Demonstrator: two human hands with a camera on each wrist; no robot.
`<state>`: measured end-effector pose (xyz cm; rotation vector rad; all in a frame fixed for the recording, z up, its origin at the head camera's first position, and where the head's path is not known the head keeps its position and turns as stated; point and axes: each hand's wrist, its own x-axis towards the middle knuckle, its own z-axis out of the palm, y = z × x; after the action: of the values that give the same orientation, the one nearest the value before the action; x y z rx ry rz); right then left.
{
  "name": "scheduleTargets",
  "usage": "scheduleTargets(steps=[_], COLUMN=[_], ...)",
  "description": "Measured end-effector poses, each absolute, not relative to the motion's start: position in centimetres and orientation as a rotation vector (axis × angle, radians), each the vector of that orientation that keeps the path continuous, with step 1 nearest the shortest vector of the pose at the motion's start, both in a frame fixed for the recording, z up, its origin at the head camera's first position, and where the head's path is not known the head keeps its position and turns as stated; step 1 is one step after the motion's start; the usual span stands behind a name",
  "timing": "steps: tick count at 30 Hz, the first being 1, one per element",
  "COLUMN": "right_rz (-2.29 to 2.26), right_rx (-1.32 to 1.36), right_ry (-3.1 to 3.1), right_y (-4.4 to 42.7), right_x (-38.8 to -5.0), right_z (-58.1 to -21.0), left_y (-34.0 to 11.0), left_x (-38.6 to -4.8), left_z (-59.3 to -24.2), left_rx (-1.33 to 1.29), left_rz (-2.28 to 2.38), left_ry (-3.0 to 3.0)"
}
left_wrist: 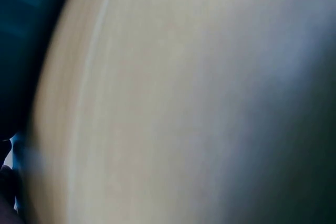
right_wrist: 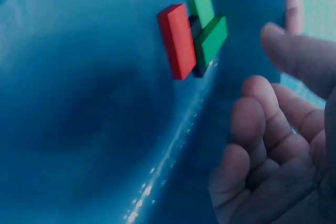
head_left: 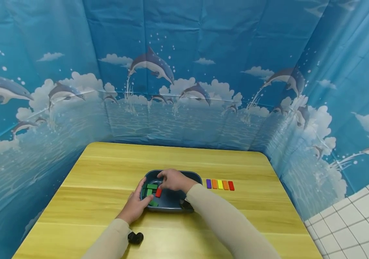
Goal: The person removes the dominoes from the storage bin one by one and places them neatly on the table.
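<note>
A dark blue basin (head_left: 168, 209) stands on the wooden table. My left hand (head_left: 135, 205) holds its left rim, with the thumb over the inside. My right hand (head_left: 172, 180) is above the basin; in the right wrist view its fingers (right_wrist: 247, 121) are loosely bent and hold nothing. Below them lies a red block (right_wrist: 177, 43), beside a light green block (right_wrist: 200, 3) and a darker green block (right_wrist: 212, 39). Something dark shows under the green ones. More green blocks (head_left: 152, 186) lie at the basin's left side. The left wrist view is mostly blurred tabletop.
Right of the basin stands a row of flat blocks: purple (head_left: 208, 183), orange (head_left: 215, 184), yellow (head_left: 220, 184), another orange and red (head_left: 231, 185). The wooden table (head_left: 113, 169) has a dolphin-print curtain (head_left: 184, 90) behind it and on both sides.
</note>
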<state>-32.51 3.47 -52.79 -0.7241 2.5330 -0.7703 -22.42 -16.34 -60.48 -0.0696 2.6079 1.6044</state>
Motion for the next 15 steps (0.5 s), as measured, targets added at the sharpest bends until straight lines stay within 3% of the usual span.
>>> scheduleTargets(steps=[15], right_rz=[-0.622], right_rx=[-0.777], right_ry=[2.46], right_y=[3.5], right_x=[-33.1], right_z=[-55.0], left_y=[-16.2], left_x=[-22.4], left_z=[-60.4], left_rx=[-0.078], left_rz=[1.651], left_ry=[2.609])
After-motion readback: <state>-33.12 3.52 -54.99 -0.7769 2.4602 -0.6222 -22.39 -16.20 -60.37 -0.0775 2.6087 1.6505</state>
